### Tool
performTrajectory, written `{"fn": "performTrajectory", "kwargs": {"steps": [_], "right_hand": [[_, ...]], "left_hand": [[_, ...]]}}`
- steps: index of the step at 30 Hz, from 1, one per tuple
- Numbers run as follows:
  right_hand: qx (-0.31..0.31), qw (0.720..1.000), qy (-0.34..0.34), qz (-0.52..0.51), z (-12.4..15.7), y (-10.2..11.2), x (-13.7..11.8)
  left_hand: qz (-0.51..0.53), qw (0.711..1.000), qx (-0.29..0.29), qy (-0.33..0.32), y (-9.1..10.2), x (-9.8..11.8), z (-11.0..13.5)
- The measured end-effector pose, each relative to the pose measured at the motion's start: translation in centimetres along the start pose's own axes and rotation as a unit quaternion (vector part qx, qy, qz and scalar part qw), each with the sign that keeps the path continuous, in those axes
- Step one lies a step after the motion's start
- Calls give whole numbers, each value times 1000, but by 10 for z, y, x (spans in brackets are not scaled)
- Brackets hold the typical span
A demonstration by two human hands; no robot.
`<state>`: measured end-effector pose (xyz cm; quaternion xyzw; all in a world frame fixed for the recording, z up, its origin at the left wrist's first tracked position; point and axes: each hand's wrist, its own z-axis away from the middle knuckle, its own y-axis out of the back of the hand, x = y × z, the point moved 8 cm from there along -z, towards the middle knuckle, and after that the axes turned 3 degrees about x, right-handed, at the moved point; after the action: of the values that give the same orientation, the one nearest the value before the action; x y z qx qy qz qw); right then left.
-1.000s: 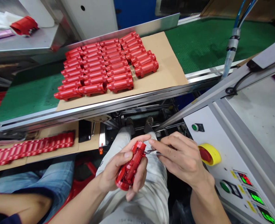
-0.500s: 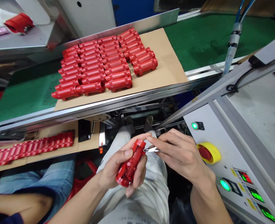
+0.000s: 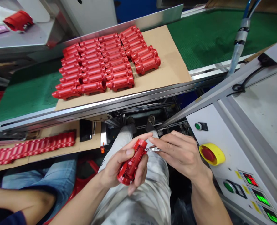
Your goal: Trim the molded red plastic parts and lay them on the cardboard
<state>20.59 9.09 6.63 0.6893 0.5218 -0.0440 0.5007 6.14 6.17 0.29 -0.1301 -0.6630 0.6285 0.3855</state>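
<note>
My left hand (image 3: pixel 119 162) is closed around a red plastic cylindrical housing (image 3: pixel 131 165), tilted with its ribbed open side facing up. The index finger stretches along the far end of it. In my right hand (image 3: pixel 180 153), thumb and fingers close on small silver nippers (image 3: pixel 153 149), whose handles are hidden by the hand. The pointed tip meets the right edge of the housing near its upper end. Both hands are above my lap.
Rows of red housings (image 3: pixel 93 73) lie on cardboard (image 3: pixel 173 67) over a green conveyor (image 3: pixel 206 37). More red parts (image 3: pixel 35 148) line a lower shelf at left, beside a co-worker's arm (image 3: pixel 21 200). At right stands a control panel with a red-and-yellow stop button (image 3: pixel 211 153).
The view has shifted slightly. The nippers stay at the housing's edge, turned a little. Two green lamps on the control panel have gone from bright to dim.
</note>
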Motion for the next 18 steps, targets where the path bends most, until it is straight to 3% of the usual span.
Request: {"fn": "performTrajectory", "kwargs": {"steps": [2, 4, 6, 7, 11, 14, 16, 18], "right_hand": [[84, 988, -85, -101, 4, 6, 17], [181, 931, -211, -237, 16, 11, 41], [216, 874, -296, -319, 27, 10, 53], [208, 869, -312, -323, 29, 9, 52], [111, 909, -315, -250, 26, 5, 39], [99, 886, -340, -299, 29, -5, 39], [125, 872, -366, -300, 35, -7, 45], [174, 858, -382, -297, 42, -3, 50]], "left_hand": [[0, 1000, 0, -1, -1, 1, 1], [-2, 1000, -1, -6, -3, 2, 1], [-1, 1000, -8, -8, -6, 3, 1], [0, 1000, -12, -6, -7, 3, 1], [-4, 1000, -16, 0, -9, 3, 1], [-126, 992, 22, -19, -3, 7, 3], [-284, 954, 88, -52, 6, 16, 5], [-425, 888, 158, -81, 15, 27, 8]]}}
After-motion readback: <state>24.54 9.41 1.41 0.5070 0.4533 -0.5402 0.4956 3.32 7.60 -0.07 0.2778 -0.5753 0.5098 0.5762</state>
